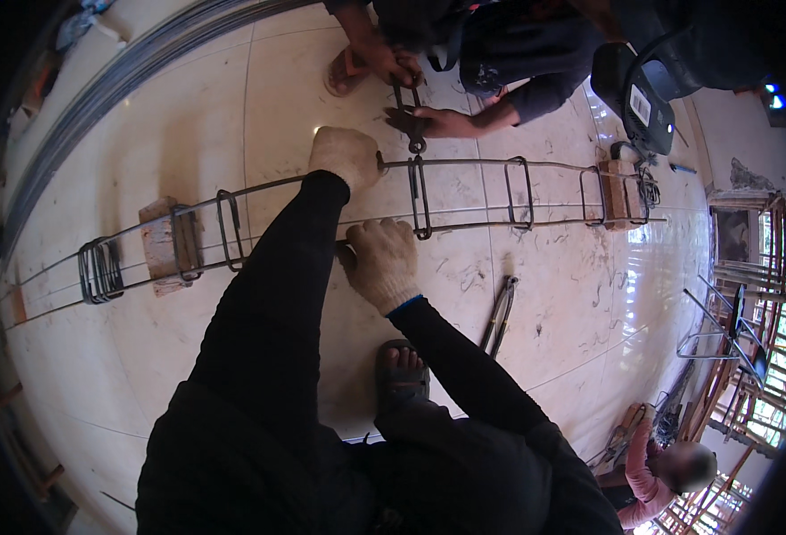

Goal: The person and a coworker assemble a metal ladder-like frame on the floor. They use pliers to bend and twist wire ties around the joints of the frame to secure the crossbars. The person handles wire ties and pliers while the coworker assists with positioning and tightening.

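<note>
A long rebar cage (469, 163) of thin steel bars and square stirrups lies across the tiled floor in front of me. My left hand (344, 160), in a cream knit glove, is closed round its far bar. Nearer to me, my right hand (384, 263), gloved alike, closes on the near bar just left of an upright stirrup (421, 201). The gloves hide part of both bars. A co-worker's hands (451, 122) hold pincers (417, 125), whose jaws meet the top of that stirrup at the far bar.
Brick blocks (163, 242) (622, 192) prop the cage near its ends. Several stirrups (100, 270) are bunched at the left. Another pair of pincers (500, 316) lies right of my sandalled foot (403, 374). Long bars (98, 116) lie at far left; another person (647, 473) sits lower right.
</note>
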Motion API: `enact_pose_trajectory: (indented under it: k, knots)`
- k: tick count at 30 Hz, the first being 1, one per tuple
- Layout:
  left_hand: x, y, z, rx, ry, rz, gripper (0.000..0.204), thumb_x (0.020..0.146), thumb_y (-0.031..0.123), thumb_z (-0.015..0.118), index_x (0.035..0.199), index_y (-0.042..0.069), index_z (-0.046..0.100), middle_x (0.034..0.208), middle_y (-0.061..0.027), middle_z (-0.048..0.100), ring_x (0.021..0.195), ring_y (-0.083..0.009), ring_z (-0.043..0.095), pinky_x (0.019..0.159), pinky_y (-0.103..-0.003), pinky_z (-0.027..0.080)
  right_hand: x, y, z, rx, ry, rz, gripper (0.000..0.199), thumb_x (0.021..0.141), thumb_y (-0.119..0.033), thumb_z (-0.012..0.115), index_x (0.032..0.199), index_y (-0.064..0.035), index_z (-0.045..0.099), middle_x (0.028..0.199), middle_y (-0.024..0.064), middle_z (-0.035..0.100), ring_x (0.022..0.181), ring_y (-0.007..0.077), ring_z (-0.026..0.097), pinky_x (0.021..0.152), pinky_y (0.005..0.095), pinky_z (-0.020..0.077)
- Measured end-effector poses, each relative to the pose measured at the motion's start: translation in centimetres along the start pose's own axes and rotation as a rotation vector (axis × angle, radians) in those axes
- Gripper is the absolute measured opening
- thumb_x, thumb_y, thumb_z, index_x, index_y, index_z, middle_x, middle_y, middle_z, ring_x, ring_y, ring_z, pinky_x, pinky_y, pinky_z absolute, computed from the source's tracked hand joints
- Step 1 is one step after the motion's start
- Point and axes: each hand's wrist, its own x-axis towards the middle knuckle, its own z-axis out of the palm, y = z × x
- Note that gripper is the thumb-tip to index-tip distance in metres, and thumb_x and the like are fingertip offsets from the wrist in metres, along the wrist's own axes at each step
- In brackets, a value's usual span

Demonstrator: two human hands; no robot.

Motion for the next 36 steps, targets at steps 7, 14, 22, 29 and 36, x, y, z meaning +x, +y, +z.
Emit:
enact_pose_trajectory:
  k: [7,14,22,29,36]
  knots:
    - [0.6,0.0,0.3,0.002,-0.047,-0.027,0.035,0.096,0.044,0.070,0.107,0.016,0.088,0.107,-0.0090,0.085,0.106,-0.0285,0.081,0.090,-0.045,0.060,0.4,-0.2,-0.2,0.005,-0.022,0.022,0.021,0.089,-0.031,0.084,0.087,-0.0112,0.077,0.089,0.0099,0.072,0.096,0.0346,0.070,0.090,0.0496,0.0495]
    - [0.3,0.2,0.8,0.006,-0.003,-0.012,0.033,0.095,0.042,0.069,0.104,0.017,0.088,0.105,-0.0080,0.085,0.104,-0.0283,0.081,0.088,-0.046,0.061,0.6,-0.5,-1.0,-0.034,-0.128,0.052,0.024,0.091,-0.034,0.083,0.087,-0.0103,0.080,0.088,0.0122,0.072,0.094,0.0353,0.070,0.089,0.0510,0.0507]
    - [0.4,0.2,0.7,0.018,0.040,0.011,0.031,0.094,0.043,0.070,0.100,0.019,0.088,0.102,-0.0070,0.085,0.101,-0.0284,0.082,0.086,-0.045,0.061,0.6,-0.5,-1.1,-0.050,-0.126,0.038,0.028,0.095,-0.036,0.080,0.088,-0.0092,0.077,0.091,0.0124,0.072,0.099,0.0341,0.070,0.091,0.0486,0.0495]
    - [0.0,0.3,0.2,0.005,0.060,0.020,0.031,0.093,0.046,0.074,0.099,0.020,0.088,0.101,-0.0069,0.084,0.100,-0.0282,0.082,0.086,-0.045,0.061,0.3,-0.1,-1.0,-0.030,-0.113,0.014,0.027,0.093,-0.036,0.081,0.091,-0.0087,0.076,0.092,0.0106,0.070,0.098,0.0339,0.069,0.092,0.0481,0.0493]
    - [0.0,0.3,0.0,0.041,0.086,0.023,0.032,0.091,0.048,0.076,0.099,0.020,0.088,0.099,-0.0069,0.084,0.100,-0.0280,0.082,0.084,-0.045,0.061,-0.1,0.1,-0.4,-0.001,0.029,-0.008,0.026,0.089,-0.035,0.085,0.087,-0.0107,0.076,0.090,0.0101,0.071,0.098,0.0351,0.070,0.093,0.0501,0.0514]
